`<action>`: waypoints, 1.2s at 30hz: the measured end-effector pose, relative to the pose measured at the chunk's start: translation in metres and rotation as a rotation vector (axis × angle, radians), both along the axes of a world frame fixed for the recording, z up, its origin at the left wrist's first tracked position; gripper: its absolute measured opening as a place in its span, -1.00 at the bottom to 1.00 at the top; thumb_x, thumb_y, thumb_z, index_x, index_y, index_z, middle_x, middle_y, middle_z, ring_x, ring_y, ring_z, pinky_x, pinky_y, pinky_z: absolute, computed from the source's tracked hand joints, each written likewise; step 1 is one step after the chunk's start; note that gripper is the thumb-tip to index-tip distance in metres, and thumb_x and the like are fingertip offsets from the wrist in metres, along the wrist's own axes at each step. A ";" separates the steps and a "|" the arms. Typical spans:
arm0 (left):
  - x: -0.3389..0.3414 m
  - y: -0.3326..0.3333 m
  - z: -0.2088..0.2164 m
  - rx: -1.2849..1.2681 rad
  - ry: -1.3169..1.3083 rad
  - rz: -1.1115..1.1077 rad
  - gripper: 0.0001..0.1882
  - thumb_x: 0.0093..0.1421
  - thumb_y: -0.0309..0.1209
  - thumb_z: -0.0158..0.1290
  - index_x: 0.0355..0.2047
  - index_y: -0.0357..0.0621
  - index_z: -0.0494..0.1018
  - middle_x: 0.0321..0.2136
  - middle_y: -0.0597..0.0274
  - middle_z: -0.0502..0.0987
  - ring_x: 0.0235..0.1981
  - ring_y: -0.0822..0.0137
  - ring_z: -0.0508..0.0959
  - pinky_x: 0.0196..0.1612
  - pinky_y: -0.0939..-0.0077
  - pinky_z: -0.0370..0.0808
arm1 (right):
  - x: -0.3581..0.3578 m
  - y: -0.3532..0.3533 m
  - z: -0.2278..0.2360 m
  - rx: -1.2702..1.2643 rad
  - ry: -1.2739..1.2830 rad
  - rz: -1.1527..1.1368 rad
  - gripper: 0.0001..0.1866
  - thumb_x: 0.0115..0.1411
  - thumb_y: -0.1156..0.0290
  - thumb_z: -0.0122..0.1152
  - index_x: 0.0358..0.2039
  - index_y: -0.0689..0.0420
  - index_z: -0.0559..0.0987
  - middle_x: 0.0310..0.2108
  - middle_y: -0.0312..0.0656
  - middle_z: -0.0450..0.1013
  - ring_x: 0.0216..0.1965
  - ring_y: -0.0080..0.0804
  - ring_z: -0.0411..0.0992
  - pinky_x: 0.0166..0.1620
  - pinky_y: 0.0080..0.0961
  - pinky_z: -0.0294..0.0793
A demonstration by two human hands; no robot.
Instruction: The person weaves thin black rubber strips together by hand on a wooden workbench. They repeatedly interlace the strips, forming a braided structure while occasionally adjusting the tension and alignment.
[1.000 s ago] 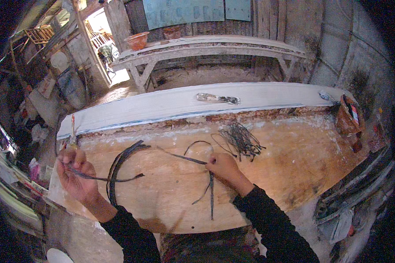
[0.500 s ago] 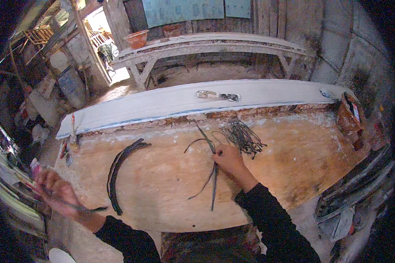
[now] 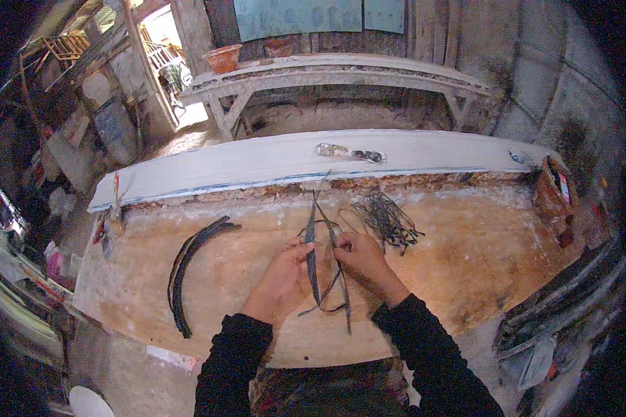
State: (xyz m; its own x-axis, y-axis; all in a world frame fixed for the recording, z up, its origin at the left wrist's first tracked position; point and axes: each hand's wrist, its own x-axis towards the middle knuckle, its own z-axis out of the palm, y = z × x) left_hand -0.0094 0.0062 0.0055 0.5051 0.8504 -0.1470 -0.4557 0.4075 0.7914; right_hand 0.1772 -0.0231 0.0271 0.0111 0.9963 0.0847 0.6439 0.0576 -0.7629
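My left hand (image 3: 284, 270) pinches a flat dark strip (image 3: 311, 271) between thumb and fingers above the wooden tabletop (image 3: 243, 292). Close beside it, my right hand (image 3: 363, 258) is closed on more thin dark strips (image 3: 346, 302), whose ends hang toward me. The strips cross and loop between the two hands; their material is not clear. A curved bundle of long black strips (image 3: 181, 278) lies left of my hands. Just beyond my right hand sits a loose tangle of thin dark strips (image 3: 391, 221).
A long white board (image 3: 243, 158) runs along the table's far side, bearing a scraper-like tool (image 3: 351, 153). At the right end stands a brown container (image 3: 553, 187). Brush-like tools (image 3: 116, 201) are at the left end. Behind, a bench (image 3: 341, 78) holds an orange pot (image 3: 222, 60).
My left hand has come from the far left, beyond the table edge, to beside my right hand with a dark strip. My right hand still grips its strips in nearly the same place.
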 end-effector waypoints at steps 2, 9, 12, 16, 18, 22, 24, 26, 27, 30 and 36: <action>0.006 -0.001 -0.006 -0.091 -0.077 -0.001 -0.76 0.14 -0.39 -0.06 -0.20 -0.22 0.39 -0.32 0.19 0.50 -0.32 0.25 0.50 -0.22 0.34 0.46 | -0.002 -0.001 0.002 0.014 -0.003 0.050 -0.82 -0.13 0.37 0.13 -0.53 0.22 0.52 -0.60 -0.06 0.42 -0.53 -0.25 0.42 -0.42 -0.38 0.36; 0.008 -0.010 0.011 -0.113 -0.056 -0.046 -0.91 0.11 -0.47 -0.01 -0.36 -0.20 0.39 -0.43 0.23 0.50 -0.37 0.36 0.51 -0.30 0.50 0.47 | -0.014 -0.010 0.008 0.013 -0.081 0.108 -0.77 -0.08 0.29 0.10 -0.50 0.21 0.51 -0.50 0.01 0.44 -0.42 -0.07 0.42 -0.35 -0.27 0.37; 0.010 -0.013 0.012 -0.192 -0.112 0.014 -0.93 0.11 -0.45 0.01 -0.39 -0.15 0.39 -0.48 0.27 0.49 -0.43 0.41 0.50 -0.34 0.55 0.46 | -0.015 -0.011 0.006 0.036 -0.076 0.134 -0.72 -0.06 0.21 0.09 -0.47 0.19 0.52 -0.51 0.01 0.44 -0.41 -0.04 0.43 -0.34 -0.24 0.38; -0.005 -0.009 0.012 -0.085 0.023 0.273 -0.94 0.11 -0.42 0.02 -0.47 -0.03 0.36 -0.65 0.48 0.35 -0.65 0.60 0.35 -0.57 0.72 0.32 | -0.013 -0.009 0.004 0.023 -0.100 0.096 -0.79 -0.13 0.34 0.12 -0.51 0.22 0.50 -0.53 0.01 0.42 -0.44 -0.10 0.41 -0.38 -0.32 0.36; -0.017 -0.012 0.027 -0.065 -0.008 0.409 -0.87 0.11 -0.39 0.03 -0.54 0.03 0.32 -0.74 0.56 0.24 -0.76 0.65 0.22 -0.68 0.75 0.19 | -0.008 -0.007 -0.001 0.041 -0.117 0.076 -0.77 -0.11 0.29 0.11 -0.50 0.20 0.51 -0.52 0.01 0.43 -0.43 -0.08 0.41 -0.35 -0.27 0.37; -0.064 0.011 0.051 -0.236 -0.471 0.582 -0.74 0.12 -0.33 0.03 -0.66 0.10 0.24 -0.83 0.59 0.08 -0.85 0.65 0.06 -0.79 0.72 -0.02 | -0.002 -0.001 -0.010 0.070 -0.119 0.037 -0.74 -0.06 0.22 0.10 -0.50 0.18 0.53 -0.48 0.01 0.45 -0.39 -0.04 0.43 -0.30 -0.18 0.38; -0.093 0.021 0.048 -0.114 -0.526 0.792 -0.71 0.14 -0.29 0.01 -0.69 0.12 0.23 -0.85 0.58 0.06 -0.86 0.64 0.03 -0.81 0.70 -0.05 | 0.001 0.002 -0.009 0.027 -0.116 -0.010 -0.75 -0.07 0.24 0.11 -0.51 0.18 0.53 -0.47 0.01 0.45 -0.39 -0.04 0.43 -0.29 -0.19 0.38; -0.126 0.023 0.052 0.083 -0.445 1.065 -0.69 0.16 -0.24 -0.02 -0.70 0.12 0.22 -0.85 0.56 0.05 -0.86 0.62 -0.01 -0.81 0.68 -0.08 | 0.002 0.004 -0.008 -0.027 -0.116 -0.069 -0.76 -0.08 0.25 0.11 -0.52 0.17 0.53 -0.47 0.01 0.45 -0.39 -0.05 0.43 -0.29 -0.20 0.38; -0.154 0.027 0.052 0.110 -0.459 1.138 -0.66 0.17 -0.22 -0.03 -0.72 0.12 0.20 -0.86 0.56 0.04 -0.86 0.61 -0.04 -0.81 0.67 -0.10 | 0.003 0.005 -0.009 -0.006 -0.116 -0.078 -0.75 -0.10 0.25 0.12 -0.53 0.19 0.53 -0.51 0.00 0.45 -0.43 -0.08 0.43 -0.33 -0.24 0.38; -0.217 0.017 0.040 0.201 -0.493 1.273 -0.58 0.15 -0.18 -0.01 -0.77 0.09 0.11 -0.86 0.53 -0.03 -0.86 0.58 -0.07 -0.79 0.64 -0.13 | 0.012 0.007 -0.012 0.031 -0.115 -0.113 -0.74 -0.14 0.26 0.14 -0.55 0.21 0.53 -0.57 -0.01 0.45 -0.50 -0.14 0.44 -0.40 -0.33 0.40; -0.239 0.004 0.037 0.157 -0.338 1.525 -0.63 0.14 -0.18 0.00 -0.71 0.05 0.16 -0.83 0.50 0.04 -0.84 0.60 0.00 -0.77 0.70 -0.07 | 0.023 0.014 -0.019 0.023 -0.079 -0.220 -0.75 -0.15 0.26 0.14 -0.54 0.18 0.55 -0.57 -0.02 0.46 -0.50 -0.16 0.46 -0.38 -0.35 0.42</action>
State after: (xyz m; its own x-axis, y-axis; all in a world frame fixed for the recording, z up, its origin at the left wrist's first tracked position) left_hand -0.2483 0.0105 0.0430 -0.8215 0.5655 -0.0738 -0.5034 -0.6582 0.5598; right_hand 0.2004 -0.0091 0.0084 0.2201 0.9685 0.1161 0.7007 -0.0742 -0.7096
